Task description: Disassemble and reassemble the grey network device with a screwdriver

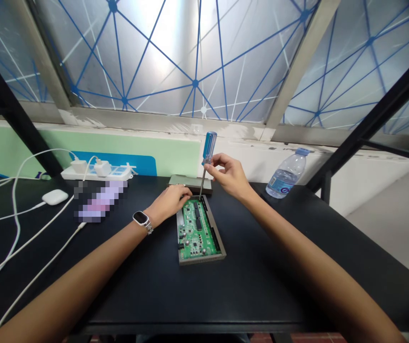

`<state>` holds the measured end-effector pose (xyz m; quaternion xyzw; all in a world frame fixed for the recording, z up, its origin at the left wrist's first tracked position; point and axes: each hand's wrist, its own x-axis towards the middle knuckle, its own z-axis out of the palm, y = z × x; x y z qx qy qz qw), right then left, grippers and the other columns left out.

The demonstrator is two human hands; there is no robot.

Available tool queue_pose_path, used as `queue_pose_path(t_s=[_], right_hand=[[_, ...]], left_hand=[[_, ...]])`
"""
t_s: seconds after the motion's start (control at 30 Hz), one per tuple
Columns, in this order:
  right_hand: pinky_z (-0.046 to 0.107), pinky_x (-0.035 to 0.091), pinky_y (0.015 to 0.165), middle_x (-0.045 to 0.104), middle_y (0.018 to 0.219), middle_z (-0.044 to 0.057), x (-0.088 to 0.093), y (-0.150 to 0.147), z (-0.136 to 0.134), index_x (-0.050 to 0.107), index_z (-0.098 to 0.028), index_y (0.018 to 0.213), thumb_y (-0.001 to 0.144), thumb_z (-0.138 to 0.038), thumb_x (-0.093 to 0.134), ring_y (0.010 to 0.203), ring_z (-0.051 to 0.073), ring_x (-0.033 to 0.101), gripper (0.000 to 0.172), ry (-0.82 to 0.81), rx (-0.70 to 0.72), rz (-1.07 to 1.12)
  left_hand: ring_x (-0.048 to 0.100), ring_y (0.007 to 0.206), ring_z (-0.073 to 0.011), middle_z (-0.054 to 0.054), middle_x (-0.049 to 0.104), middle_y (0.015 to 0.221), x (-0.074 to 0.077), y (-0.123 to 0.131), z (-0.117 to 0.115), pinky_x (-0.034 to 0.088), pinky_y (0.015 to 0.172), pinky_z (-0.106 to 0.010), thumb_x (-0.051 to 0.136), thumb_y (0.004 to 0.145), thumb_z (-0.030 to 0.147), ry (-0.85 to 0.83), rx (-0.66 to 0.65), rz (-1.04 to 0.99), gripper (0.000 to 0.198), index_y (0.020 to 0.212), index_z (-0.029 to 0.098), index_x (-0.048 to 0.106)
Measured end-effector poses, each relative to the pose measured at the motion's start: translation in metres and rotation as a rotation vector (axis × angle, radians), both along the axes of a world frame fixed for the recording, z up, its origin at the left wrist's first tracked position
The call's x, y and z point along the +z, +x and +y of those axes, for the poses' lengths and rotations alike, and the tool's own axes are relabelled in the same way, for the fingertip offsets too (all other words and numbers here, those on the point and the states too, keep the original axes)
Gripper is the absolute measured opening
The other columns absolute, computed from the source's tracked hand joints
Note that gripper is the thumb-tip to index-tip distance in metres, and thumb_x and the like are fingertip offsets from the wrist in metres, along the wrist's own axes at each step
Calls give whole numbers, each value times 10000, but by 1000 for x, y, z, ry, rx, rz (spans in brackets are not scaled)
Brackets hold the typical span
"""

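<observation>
A green circuit board lies in an open grey metal case on the black table. My right hand pinches a blue-handled screwdriver, held upright with its tip on the board's far edge. My left hand, a watch on its wrist, rests with curled fingers on the case's far left corner. A grey cover plate lies just behind the case.
A plastic water bottle stands at the right rear. A white power strip with chargers sits at the back left, white cables trail over the table, and a white earbud case lies nearby. Black frame posts flank the table.
</observation>
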<state>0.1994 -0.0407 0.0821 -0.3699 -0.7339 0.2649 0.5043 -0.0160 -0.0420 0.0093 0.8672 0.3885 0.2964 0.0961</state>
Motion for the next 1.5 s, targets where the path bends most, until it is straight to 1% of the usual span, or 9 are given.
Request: queue_pose_path(t_s=[0.27,0.43,0.63,0.77,0.9,1.1,1.27,1.37,1.5], right_hand=[[241,459,526,534,794,9,0,-3,-4,565,-191,881,811,-505,688,655,121,487,344,19,-32,11],[248,459,515,543,773,6,-3,0,2,536,-203,872,819,-469,680,669,135,552,308,19,-39,45],[253,447,475,641,894,26,-3,2,4,441,-226,915,818,-489,665,546,111,615,359,-92,9,47],[248,459,473,634,861,14,-1,2,2,427,-230,934,802,-520,690,580,138,660,413,-87,6,6],[253,496,515,655,876,31,1,4,1,446,-218,933,840,-499,654,628,146,681,362,-53,3,-12],[306,540,559,696,845,44,1,6,1,465,-213,958,888,-474,594,602,152,673,299,-46,-15,-23],[306,535,542,704,785,30,-1,5,2,455,-225,951,849,-485,659,581,167,680,346,-48,-31,-44],[302,536,543,712,793,41,-2,6,3,492,-212,959,875,-479,632,577,162,680,314,-48,-40,-71],[300,536,539,720,799,46,-2,7,4,519,-203,983,899,-485,603,561,159,682,306,-36,-50,-99]], left_hand=[[675,825,-233,-82,716,938,-3,4,-1,511,804,-341,524,930,230,33,35,-5,239,967,227,761],[679,851,-244,-84,715,937,-7,7,-1,503,792,-341,516,934,215,53,77,24,253,992,228,762],[674,870,-248,-86,716,948,-10,11,1,495,808,-355,505,935,203,38,84,-6,250,990,209,748],[664,818,-235,-87,715,912,0,0,2,500,752,-333,592,890,295,2,77,-51,185,963,195,730],[649,771,-214,-85,711,856,17,-32,5,478,718,-306,563,869,311,-42,124,34,194,859,186,710],[643,661,-202,-52,706,702,34,-77,1,446,622,-274,615,736,329,-431,221,281,160,761,180,665],[645,669,-200,-37,719,702,41,-85,-7,423,586,-255,637,642,292,-564,329,343,122,708,189,644],[635,658,-194,-35,726,709,44,-84,-10,397,560,-248,605,621,233,-575,370,365,77,665,194,655],[620,630,-174,-30,745,746,44,-84,-10,389,566,-246,537,592,131,-551,359,378,169,624,199,688]])
